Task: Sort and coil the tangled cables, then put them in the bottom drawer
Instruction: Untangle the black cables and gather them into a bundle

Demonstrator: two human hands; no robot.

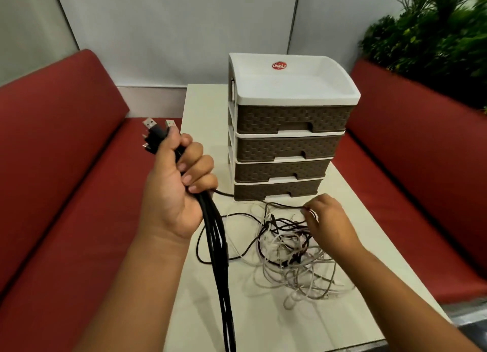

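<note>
My left hand (175, 183) is raised left of the table, shut on a bundle of black cables (220, 259) whose USB plugs (155, 129) stick out above my fist. The bundle hangs down past the table's front edge. A tangle of black and white cables (292, 249) lies on the white table in front of the drawer unit. My right hand (329, 225) rests on the tangle's right side and pinches a thin black cable (284, 206) between its fingertips. The drawer unit (287, 130) has several brown woven-look drawers, all closed; the bottom drawer (276, 191) is just behind the tangle.
The white table (253, 320) stands between two red cushioned benches (66, 193), (416, 167). Green plants (434, 38) sit behind the right bench. A grey panel wall is at the back. The unit's white top tray (290, 80) holds nothing.
</note>
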